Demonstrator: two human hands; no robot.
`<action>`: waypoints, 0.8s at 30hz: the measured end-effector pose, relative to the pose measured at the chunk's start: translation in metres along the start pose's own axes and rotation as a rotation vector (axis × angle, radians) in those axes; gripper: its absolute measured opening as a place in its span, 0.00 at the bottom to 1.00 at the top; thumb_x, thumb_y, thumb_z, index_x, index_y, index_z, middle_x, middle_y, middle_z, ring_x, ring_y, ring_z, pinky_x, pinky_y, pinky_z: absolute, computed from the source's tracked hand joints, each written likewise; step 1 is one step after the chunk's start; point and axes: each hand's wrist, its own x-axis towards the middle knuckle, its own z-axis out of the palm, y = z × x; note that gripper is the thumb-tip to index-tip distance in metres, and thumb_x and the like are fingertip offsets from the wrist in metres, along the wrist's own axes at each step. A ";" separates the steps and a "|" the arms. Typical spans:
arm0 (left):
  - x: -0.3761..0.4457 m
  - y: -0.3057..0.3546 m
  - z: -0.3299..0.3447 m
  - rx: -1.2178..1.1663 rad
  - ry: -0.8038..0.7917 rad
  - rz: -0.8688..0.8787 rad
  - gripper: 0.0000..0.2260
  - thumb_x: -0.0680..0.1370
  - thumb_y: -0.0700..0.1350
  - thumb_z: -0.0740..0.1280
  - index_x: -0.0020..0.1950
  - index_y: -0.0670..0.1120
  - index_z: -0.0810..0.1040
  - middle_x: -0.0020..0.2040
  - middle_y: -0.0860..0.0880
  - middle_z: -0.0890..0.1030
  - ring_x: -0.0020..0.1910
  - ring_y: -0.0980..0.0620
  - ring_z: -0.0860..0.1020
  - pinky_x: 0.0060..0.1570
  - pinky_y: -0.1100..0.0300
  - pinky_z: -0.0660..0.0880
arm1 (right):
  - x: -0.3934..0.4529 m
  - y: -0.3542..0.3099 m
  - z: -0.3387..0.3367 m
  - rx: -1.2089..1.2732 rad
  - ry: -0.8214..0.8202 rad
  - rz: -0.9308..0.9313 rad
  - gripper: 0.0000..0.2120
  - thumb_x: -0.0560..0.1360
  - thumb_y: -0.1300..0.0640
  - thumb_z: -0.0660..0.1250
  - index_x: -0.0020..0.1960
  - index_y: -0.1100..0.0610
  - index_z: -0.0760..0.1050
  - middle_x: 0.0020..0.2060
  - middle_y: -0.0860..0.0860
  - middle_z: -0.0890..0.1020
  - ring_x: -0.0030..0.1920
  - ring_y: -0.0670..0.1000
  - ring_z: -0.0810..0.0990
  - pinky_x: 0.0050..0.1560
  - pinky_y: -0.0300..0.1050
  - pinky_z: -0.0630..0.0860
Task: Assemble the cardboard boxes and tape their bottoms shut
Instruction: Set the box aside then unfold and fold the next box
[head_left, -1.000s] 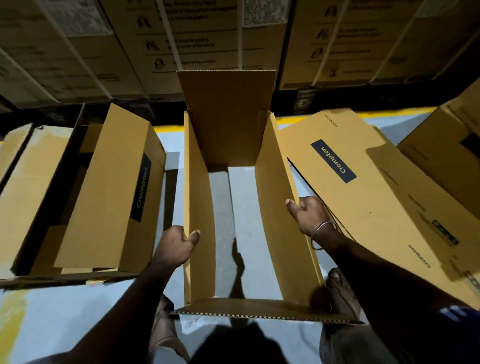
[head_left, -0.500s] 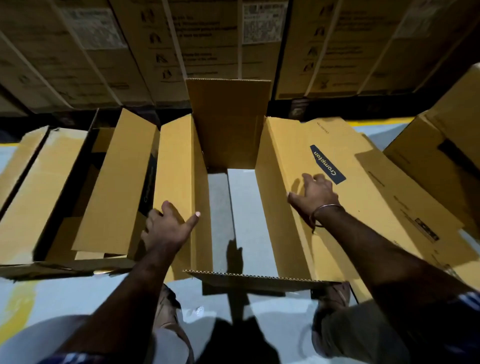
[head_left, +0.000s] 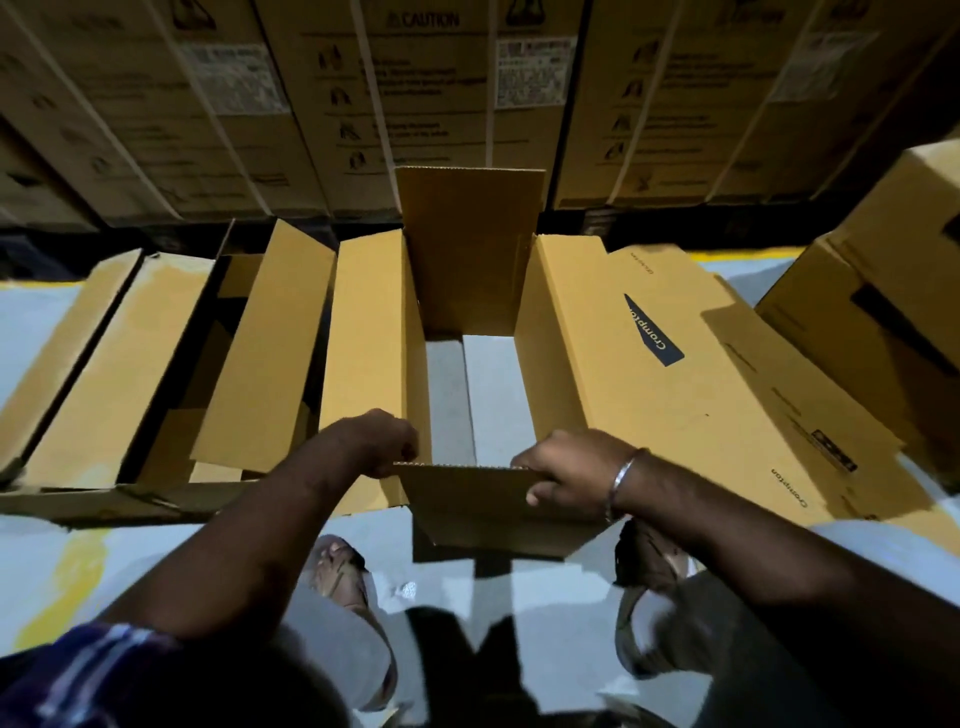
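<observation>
Gripping the near flap (head_left: 493, 499) of the open brown cardboard box (head_left: 561, 332) standing on the grey floor (head_left: 31, 332), both hands, left (head_left: 382, 441) and right (head_left: 571, 475), have left its side flaps; "Crompton" (head_left: 652, 332) labels the right flap.

Your left hand (head_left: 384, 441) and right hand (head_left: 566, 475) grip the near flap (head_left: 467, 499) of the open box (head_left: 550, 338) on the floor (head_left: 31, 322).

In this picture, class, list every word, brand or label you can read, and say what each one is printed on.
"CAUTION": on a stacked carton at the back.
"Crompton": navy label on the flattened box to the right.
"Crompton": small print near that box's near edge.
White stickers and the text beside the pictograms on the cartons: too blurred to read.
</observation>
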 end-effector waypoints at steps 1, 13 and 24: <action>0.001 -0.003 0.002 0.011 -0.010 0.007 0.19 0.82 0.41 0.68 0.74 0.49 0.76 0.74 0.49 0.77 0.69 0.46 0.76 0.69 0.52 0.72 | 0.004 0.001 -0.004 -0.002 0.009 0.010 0.06 0.78 0.51 0.69 0.46 0.43 0.73 0.41 0.44 0.77 0.44 0.50 0.77 0.36 0.45 0.68; 0.000 -0.019 -0.007 -0.116 -0.100 0.044 0.22 0.78 0.30 0.66 0.71 0.44 0.79 0.67 0.48 0.77 0.65 0.47 0.75 0.61 0.55 0.75 | 0.093 0.038 -0.036 0.281 -0.206 0.252 0.06 0.76 0.58 0.76 0.51 0.53 0.81 0.43 0.52 0.86 0.47 0.56 0.86 0.53 0.55 0.83; 0.004 0.021 -0.034 -0.353 0.178 0.092 0.29 0.81 0.49 0.72 0.81 0.48 0.67 0.79 0.46 0.69 0.73 0.46 0.72 0.68 0.52 0.72 | 0.139 0.077 0.019 0.362 -0.135 0.356 0.24 0.75 0.53 0.77 0.68 0.53 0.75 0.49 0.50 0.83 0.43 0.53 0.82 0.47 0.46 0.78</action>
